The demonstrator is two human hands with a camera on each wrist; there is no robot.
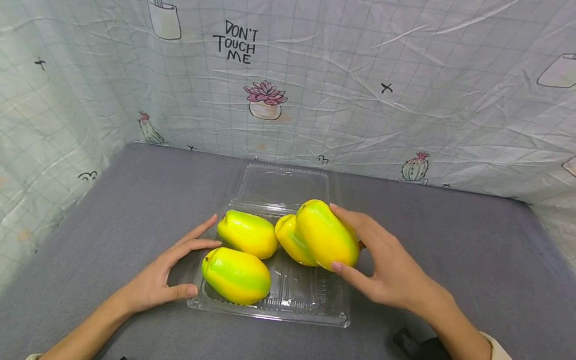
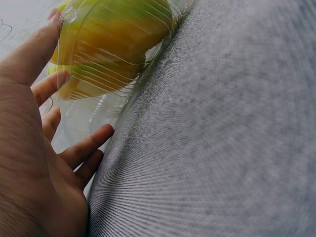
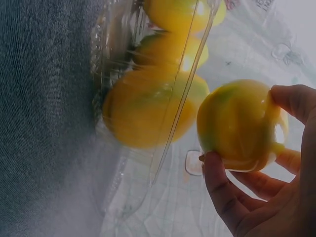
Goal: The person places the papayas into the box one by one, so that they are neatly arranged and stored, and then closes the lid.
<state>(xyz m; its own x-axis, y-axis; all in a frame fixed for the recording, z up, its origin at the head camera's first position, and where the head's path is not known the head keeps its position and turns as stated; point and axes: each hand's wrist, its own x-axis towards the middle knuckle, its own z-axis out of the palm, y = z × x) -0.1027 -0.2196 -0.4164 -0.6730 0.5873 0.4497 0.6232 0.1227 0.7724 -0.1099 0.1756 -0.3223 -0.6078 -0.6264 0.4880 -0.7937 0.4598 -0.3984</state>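
Observation:
My right hand (image 1: 392, 265) holds an oblong, glossy yellow-green papaya (image 1: 326, 233) between thumb and fingers, above the right side of a clear plastic clamshell box (image 1: 305, 293). Partly hidden behind it is another papaya (image 1: 291, 240) in the box. On the left side lie two more, the back papaya (image 1: 248, 234) and the front papaya (image 1: 236, 277). My left hand (image 1: 161, 277) rests at the box's left edge, fingers spread and holding no fruit. In the left wrist view, its fingertips (image 2: 63, 77) are against the clear wall.
The box's lid (image 1: 285, 185) lies folded back toward the rear curtain (image 1: 324, 93), which is printed with potted plants. A grey cloth (image 1: 444, 241) covers the table. A black strap (image 1: 421, 348) is at my right wrist.

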